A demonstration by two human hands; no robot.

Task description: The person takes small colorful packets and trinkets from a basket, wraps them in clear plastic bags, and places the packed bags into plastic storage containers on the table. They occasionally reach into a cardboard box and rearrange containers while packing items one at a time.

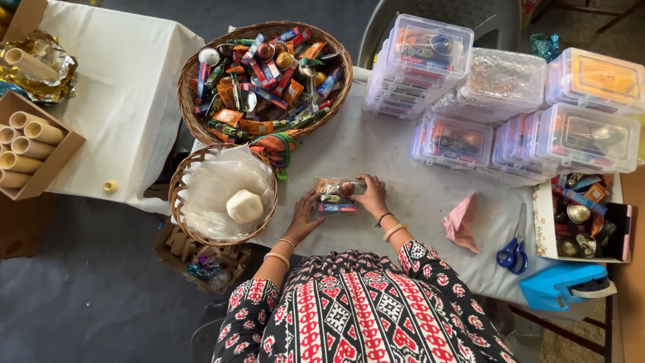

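While both hands, left hand (304,216) and right hand (371,195), press spread fingers on the clear packet (338,195) on the desk (390,161), a plastic-lined basket (222,195) sits just left of the packet, stacked clear boxes (457,141) beyond it, pink paper (461,222) and scissors (514,249) to its right.

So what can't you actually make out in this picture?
Head view, the only one:
- Small packet: contents too small; both the left hand and the right hand cover its ends.
- Clear boxes: items blurred behind plastic.
- Blue case: partly cut off by the table's edge.
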